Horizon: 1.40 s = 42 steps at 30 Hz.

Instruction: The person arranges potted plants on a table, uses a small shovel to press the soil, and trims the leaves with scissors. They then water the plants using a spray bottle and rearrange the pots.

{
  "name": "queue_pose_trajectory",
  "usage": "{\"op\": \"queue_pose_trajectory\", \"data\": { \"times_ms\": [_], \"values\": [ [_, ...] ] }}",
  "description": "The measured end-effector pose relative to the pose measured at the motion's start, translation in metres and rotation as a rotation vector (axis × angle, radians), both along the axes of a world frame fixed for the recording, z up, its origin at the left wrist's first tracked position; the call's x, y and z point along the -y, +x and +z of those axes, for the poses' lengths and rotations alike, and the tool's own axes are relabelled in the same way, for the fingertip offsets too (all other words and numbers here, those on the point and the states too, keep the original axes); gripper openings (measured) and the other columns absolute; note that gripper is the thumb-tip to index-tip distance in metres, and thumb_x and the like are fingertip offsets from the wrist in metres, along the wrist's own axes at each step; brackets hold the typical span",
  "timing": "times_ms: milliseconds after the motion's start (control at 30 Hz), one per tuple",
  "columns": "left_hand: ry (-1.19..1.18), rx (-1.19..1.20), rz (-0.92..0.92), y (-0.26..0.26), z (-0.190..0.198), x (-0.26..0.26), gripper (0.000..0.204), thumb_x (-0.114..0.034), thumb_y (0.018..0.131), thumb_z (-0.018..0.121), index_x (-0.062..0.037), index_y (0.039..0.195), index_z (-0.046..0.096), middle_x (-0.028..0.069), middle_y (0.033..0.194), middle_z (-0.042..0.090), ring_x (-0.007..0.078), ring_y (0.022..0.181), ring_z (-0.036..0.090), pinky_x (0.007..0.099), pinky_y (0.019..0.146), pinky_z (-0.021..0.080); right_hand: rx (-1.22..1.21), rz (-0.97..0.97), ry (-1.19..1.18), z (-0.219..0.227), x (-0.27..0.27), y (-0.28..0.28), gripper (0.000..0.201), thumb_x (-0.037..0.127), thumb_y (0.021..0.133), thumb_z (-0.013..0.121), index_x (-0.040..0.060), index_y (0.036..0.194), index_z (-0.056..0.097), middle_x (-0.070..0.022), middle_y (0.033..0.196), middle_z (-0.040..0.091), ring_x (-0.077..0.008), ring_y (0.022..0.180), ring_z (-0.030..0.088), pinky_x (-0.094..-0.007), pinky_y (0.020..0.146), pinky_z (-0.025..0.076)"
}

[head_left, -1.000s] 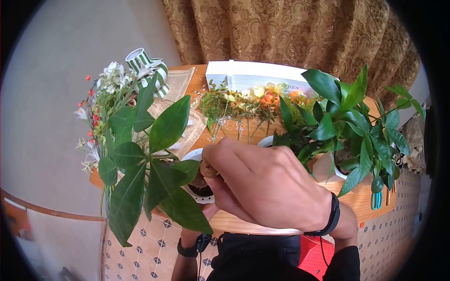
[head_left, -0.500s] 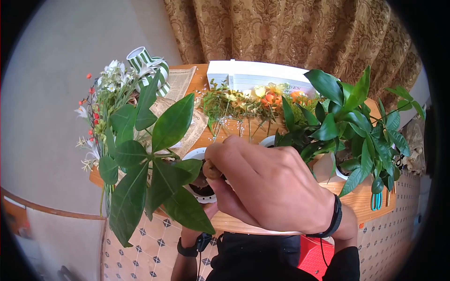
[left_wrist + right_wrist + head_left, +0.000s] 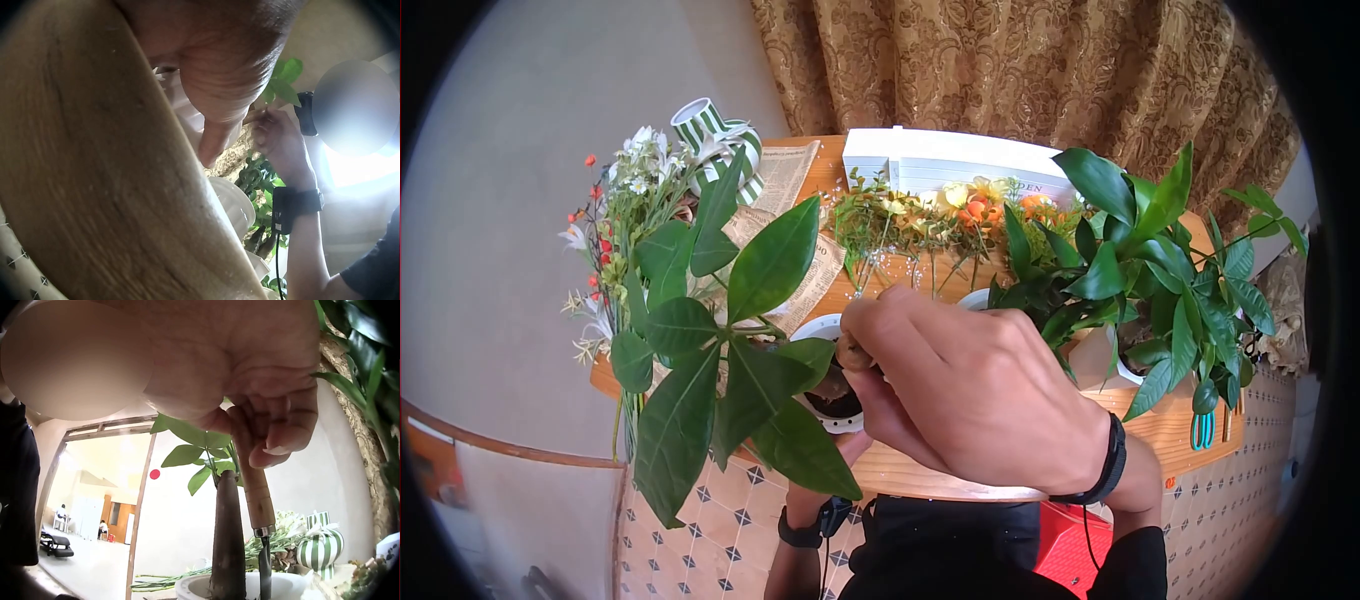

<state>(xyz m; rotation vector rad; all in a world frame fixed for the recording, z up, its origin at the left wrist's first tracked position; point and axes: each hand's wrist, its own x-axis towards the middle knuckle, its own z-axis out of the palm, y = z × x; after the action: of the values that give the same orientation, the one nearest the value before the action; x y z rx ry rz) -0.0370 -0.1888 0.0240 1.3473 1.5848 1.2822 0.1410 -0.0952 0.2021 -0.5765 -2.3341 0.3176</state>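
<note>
My right hand (image 3: 990, 400) grips the wooden handle (image 3: 255, 494) of a small tool, fingers curled round it. Its metal blade (image 3: 265, 565) points down into a white pot (image 3: 194, 586), beside the thick brown trunk (image 3: 229, 544) of a potted plant. Broad green leaves (image 3: 775, 260) spread to the left of that pot in the head view and cover part of it. Low at the pot's near side is my left hand (image 3: 850, 450), partly hidden; in the left wrist view the left hand (image 3: 219, 69) rests against the pot's wall, thumb extended.
Leafy potted plants (image 3: 1150, 270) stand at the right, near teal-handled scissors (image 3: 1202, 430). Cut yellow and orange flowers (image 3: 970, 207) lie before a white box (image 3: 960, 160). At the left are white flowers (image 3: 640, 165), printed paper (image 3: 785, 180) and a green-striped vase (image 3: 745, 165).
My right hand and the tool have shifted very slightly to the right in the head view. The large leaves have moved a little the same way.
</note>
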Motion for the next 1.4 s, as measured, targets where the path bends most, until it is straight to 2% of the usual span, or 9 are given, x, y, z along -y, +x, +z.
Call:
{"op": "queue_pose_trajectory", "data": {
  "times_ms": [367,500,567,1067,1100,1167,1200,1267,1400],
  "values": [
    [0.290,-0.288,-0.058,0.010,0.031,-0.007,0.061,-0.016,0.093,0.076,-0.0009,0.145,0.047,0.0110,0.142,0.057,0.0176,0.127,0.058,0.0345,0.102,0.050,-0.019,0.027,-0.050,0.001,0.002,0.001,0.028,0.006,0.084,0.073,-0.0012,0.107,0.059,-0.0110,0.081,0.058,-0.0296,0.060,0.062,-0.0374,0.052,0.050],
    [0.322,-0.347,0.042,0.014,0.034,-0.009,0.065,-0.016,0.085,0.085,0.0001,0.139,0.053,0.0117,0.134,0.062,0.0199,0.119,0.063,0.0357,0.096,0.053,-0.049,0.003,-0.014,0.006,0.003,0.001,0.028,0.006,0.084,0.073,-0.0011,0.107,0.059,-0.0118,0.081,0.059,-0.0298,0.061,0.063,-0.0379,0.053,0.051],
    [0.231,-0.292,0.055,0.010,0.019,-0.009,0.091,-0.025,0.078,0.086,0.0009,0.149,0.034,0.0199,0.140,0.048,0.0345,0.126,0.051,0.0415,0.102,0.043,-0.049,-0.005,0.008,0.006,0.001,0.002,0.029,0.006,0.084,0.073,-0.0010,0.108,0.059,-0.0121,0.082,0.059,-0.0300,0.062,0.064,-0.0381,0.053,0.051],
    [0.214,-0.125,0.008,0.003,0.022,0.002,0.067,-0.017,0.079,0.088,-0.0004,0.135,0.056,0.0108,0.127,0.065,0.0202,0.114,0.064,0.0364,0.095,0.054,0.040,-0.061,-0.047,0.004,0.006,-0.001,0.029,0.011,0.086,0.073,0.0003,0.109,0.059,-0.0129,0.085,0.060,-0.0315,0.067,0.066,-0.0399,0.058,0.052],
    [0.213,-0.125,0.009,0.005,0.024,-0.001,0.067,-0.017,0.079,0.088,-0.0004,0.135,0.056,0.0108,0.127,0.065,0.0202,0.114,0.064,0.0364,0.095,0.054,0.032,-0.058,-0.057,0.002,0.005,-0.001,0.028,0.012,0.087,0.073,0.0004,0.109,0.059,-0.0127,0.085,0.060,-0.0320,0.067,0.066,-0.0404,0.059,0.053],
    [0.425,0.047,-0.080,0.012,0.032,-0.013,0.065,-0.017,0.082,0.085,-0.0007,0.137,0.053,0.0120,0.128,0.064,0.0207,0.114,0.064,0.0371,0.093,0.054,0.055,-0.066,-0.048,0.009,0.007,0.001,0.029,0.011,0.087,0.073,0.0001,0.110,0.059,-0.0128,0.086,0.060,-0.0315,0.067,0.066,-0.0403,0.059,0.053],
    [0.425,0.048,-0.078,0.011,0.042,-0.016,0.065,-0.017,0.082,0.085,-0.0007,0.137,0.053,0.0120,0.128,0.064,0.0207,0.114,0.064,0.0371,0.093,0.054,0.077,-0.075,-0.037,0.012,0.007,0.002,0.030,0.011,0.086,0.073,-0.0001,0.110,0.059,-0.0130,0.087,0.061,-0.0310,0.068,0.066,-0.0402,0.059,0.053],
    [0.298,-0.196,-0.230,0.007,0.059,-0.018,0.061,-0.016,0.086,0.080,0.0002,0.136,0.050,0.0129,0.126,0.062,0.0212,0.112,0.063,0.0368,0.092,0.053,0.046,-0.072,-0.022,0.011,0.005,0.001,0.029,0.010,0.086,0.073,0.0002,0.109,0.060,-0.0130,0.089,0.062,-0.0308,0.068,0.066,-0.0399,0.059,0.054],
    [0.275,-0.185,-0.089,0.007,0.039,-0.011,0.079,-0.015,0.078,0.086,0.0023,0.142,0.043,0.0153,0.133,0.058,0.0230,0.119,0.059,0.0376,0.098,0.049,0.080,-0.046,-0.035,0.009,0.003,0.001,0.027,0.008,0.082,0.074,0.0015,0.106,0.064,-0.0126,0.100,0.065,-0.0317,0.072,0.067,-0.0395,0.062,0.055]
  ]
}}
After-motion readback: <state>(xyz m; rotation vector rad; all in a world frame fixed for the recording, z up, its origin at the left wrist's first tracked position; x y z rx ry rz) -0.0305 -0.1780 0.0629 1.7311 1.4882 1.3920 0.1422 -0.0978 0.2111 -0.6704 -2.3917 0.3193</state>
